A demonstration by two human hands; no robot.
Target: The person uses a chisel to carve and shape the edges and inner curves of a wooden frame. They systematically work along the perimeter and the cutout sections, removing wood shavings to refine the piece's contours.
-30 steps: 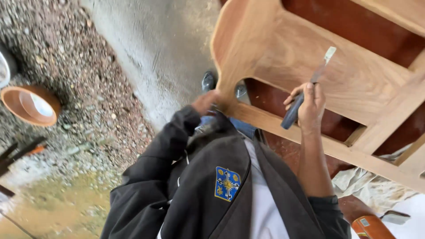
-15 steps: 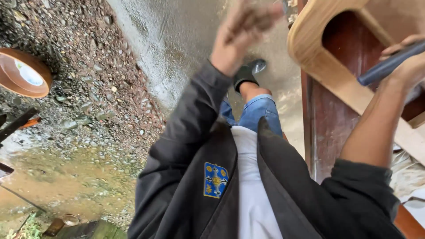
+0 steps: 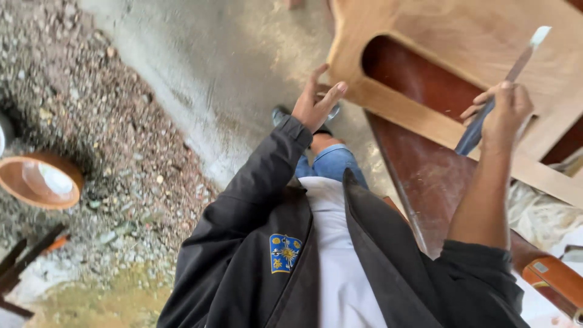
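Head view: right hand (image 3: 507,112) grips a chisel (image 3: 495,100) over the wooden frame (image 3: 461,48); left hand (image 3: 316,100) spread above concrete floor (image 3: 231,61).

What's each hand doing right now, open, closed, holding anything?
Left hand: open, fingers spread, holding nothing, near the edge of the wooden frame.
Right hand: closed on a dark-handled scraper.

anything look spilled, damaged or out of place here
Nothing looks broken. The pale unfinished wooden frame lies tilted over the dark brown board. The right hand grips a blue-handled flat-bladed tool; the left hand is open and empty.
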